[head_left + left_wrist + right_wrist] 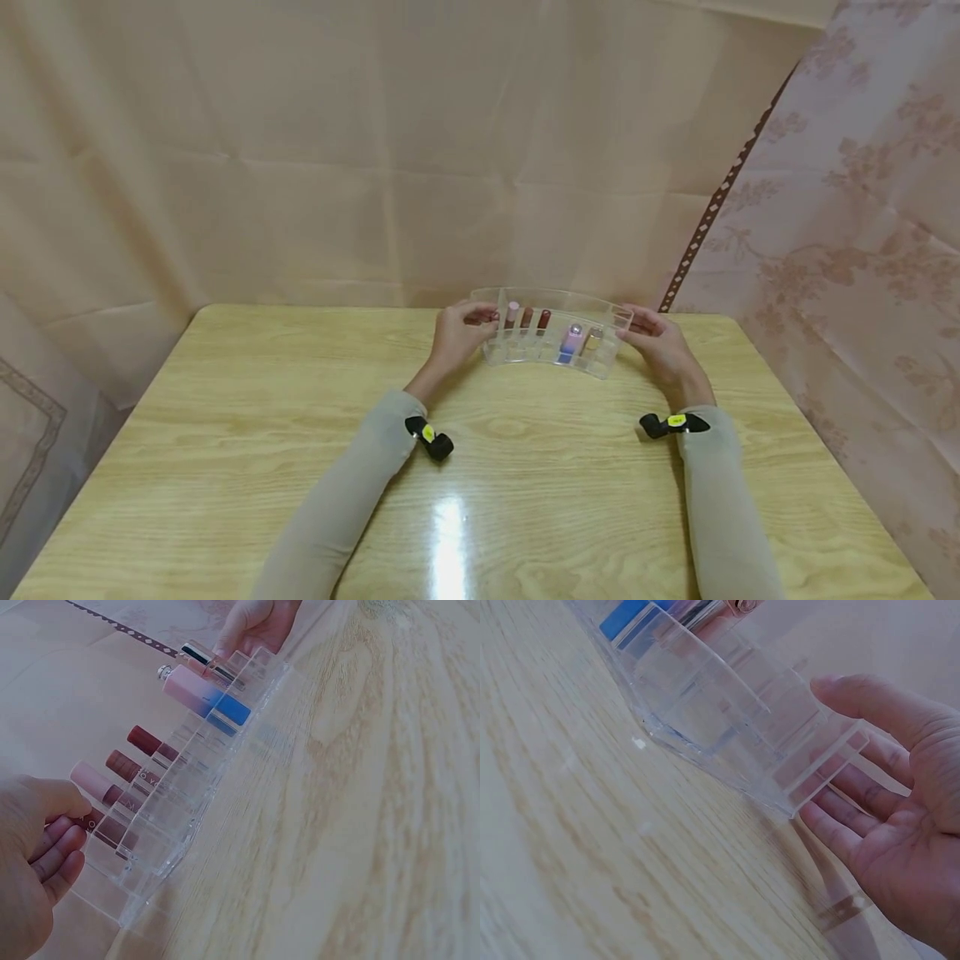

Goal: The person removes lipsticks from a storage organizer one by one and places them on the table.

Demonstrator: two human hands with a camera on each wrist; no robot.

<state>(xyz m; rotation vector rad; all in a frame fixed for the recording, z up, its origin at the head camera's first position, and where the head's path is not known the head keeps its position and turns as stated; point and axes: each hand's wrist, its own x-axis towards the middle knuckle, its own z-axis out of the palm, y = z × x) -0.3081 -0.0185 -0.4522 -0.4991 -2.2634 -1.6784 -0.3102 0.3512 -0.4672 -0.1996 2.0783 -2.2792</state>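
A clear, curved acrylic makeup organizer [551, 300] stands near the table's back edge. My left hand [461, 337] is at its left end, where thumb and fingers pinch the top of a brownish lip gloss tube [112, 831] standing in the end compartment. Beside that tube are a pink-capped lip gloss [94, 780], a brown one [127, 766] and a dark red one [150, 742]. Farther right sit a pink-and-blue tube [572, 342] and a gold-toned tube [592, 340]. My right hand [900, 780] grips the organizer's right end, thumb on the near side and fingers behind the clear wall.
The wood-grain table [525, 483] extends toward me, with a bright light reflection at the front. Beige cloth [337, 167] hangs behind it, and a floral-patterned cloth [862, 250] hangs on the right. Each sleeve carries a small black wrist camera [431, 437].
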